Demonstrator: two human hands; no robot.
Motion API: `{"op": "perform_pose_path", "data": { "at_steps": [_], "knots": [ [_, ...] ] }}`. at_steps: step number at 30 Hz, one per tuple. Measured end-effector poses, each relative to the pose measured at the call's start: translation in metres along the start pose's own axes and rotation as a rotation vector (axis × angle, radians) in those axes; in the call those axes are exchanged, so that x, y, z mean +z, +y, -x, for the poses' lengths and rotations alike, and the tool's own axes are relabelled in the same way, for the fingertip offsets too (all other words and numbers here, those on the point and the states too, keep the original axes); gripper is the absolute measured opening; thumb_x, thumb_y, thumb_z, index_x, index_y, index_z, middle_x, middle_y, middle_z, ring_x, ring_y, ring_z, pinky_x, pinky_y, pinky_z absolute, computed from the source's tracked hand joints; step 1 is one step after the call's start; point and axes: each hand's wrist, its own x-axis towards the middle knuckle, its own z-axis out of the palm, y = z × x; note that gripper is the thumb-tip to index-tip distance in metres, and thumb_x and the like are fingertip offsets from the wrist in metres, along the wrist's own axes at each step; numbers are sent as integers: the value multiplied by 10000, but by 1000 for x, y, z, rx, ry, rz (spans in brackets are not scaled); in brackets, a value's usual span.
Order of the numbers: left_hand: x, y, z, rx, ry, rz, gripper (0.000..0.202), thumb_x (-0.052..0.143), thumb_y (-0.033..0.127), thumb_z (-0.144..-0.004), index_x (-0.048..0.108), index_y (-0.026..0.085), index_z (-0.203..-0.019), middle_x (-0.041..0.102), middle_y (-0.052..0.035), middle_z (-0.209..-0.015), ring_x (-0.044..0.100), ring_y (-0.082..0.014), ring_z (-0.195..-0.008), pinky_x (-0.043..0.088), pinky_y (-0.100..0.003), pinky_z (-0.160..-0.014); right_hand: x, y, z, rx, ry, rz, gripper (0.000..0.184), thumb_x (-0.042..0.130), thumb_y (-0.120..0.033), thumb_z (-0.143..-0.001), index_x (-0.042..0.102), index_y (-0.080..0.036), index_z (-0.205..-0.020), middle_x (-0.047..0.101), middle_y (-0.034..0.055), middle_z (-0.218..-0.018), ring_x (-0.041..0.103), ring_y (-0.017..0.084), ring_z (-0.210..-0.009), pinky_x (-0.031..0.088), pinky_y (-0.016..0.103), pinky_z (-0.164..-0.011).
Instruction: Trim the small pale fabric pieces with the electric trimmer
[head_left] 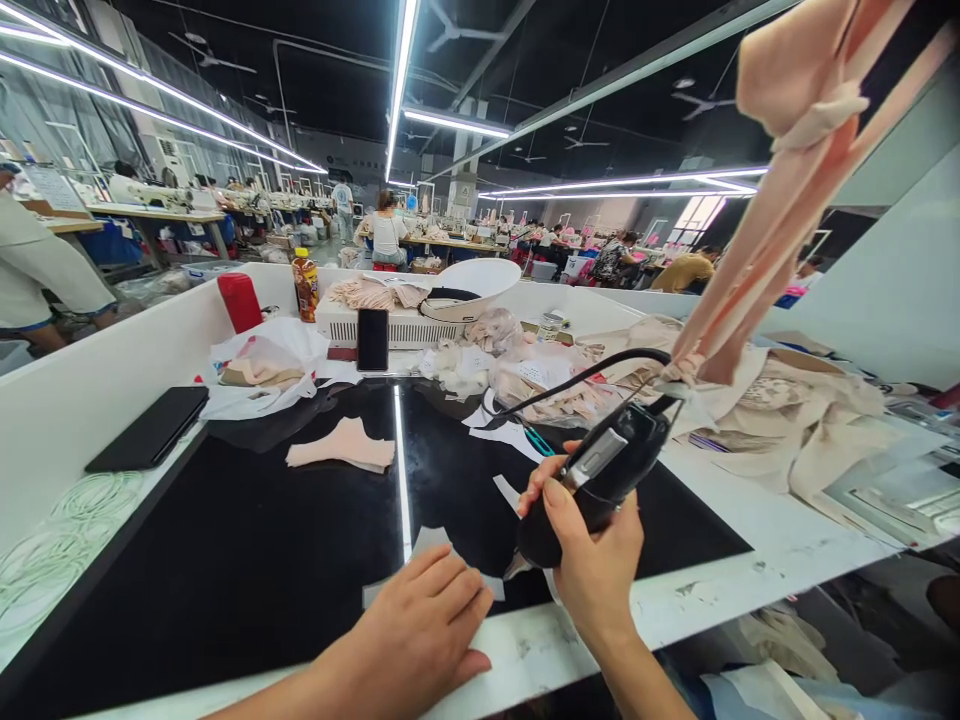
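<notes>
A black handheld power tool [634, 450] slants above the worktop [247, 570], near its front edge, gripped in a person's right hand [596, 565], the fingers wrapped closely around its body. The left hand [431, 625] lies palm down over a pale grey flat piece [429, 545], just beside the tool's lower end, its fingers extended side by side and holding nothing. Pink cloth strips [757, 250] rise from the tool's upper end, where a black cable [581, 378] curves away. Farther back lies a peach fabric piece [343, 445]; behind it, a phone [373, 340] stands upright against a white vented box [336, 326].
</notes>
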Motion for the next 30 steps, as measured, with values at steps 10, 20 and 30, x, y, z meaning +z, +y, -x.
{"op": "perform_pose_path", "data": {
  "at_steps": [10,20,30],
  "knots": [
    [3,0,-6,-32,-31,18,526,706,523,-938,583,150,-1289,678,-7,-1165,617,-207,-1062,354,-364,-1131,1,2,-2,-2,11,2,181,750,-287,-884,583,-251,-943,654,-33,-831,631,119,-609,529,281,-584],
    [5,0,-6,-47,-40,55,506,690,514,-951,581,159,-1295,670,-22,-1179,610,-218,-1085,346,-377,-1150,3,7,-2,6,5,-3,210,755,-276,-882,579,-262,-996,654,-35,-858,632,116,-601,530,283,-579],
    [6,0,-4,-52,-67,82,521,670,510,-965,556,161,-1335,655,-21,-1202,594,-215,-1110,328,-384,-1177,3,7,-3,-8,5,4,217,762,-270,-879,575,-261,-988,656,-41,-847,630,121,-613,538,288,-584]
  ]
}}
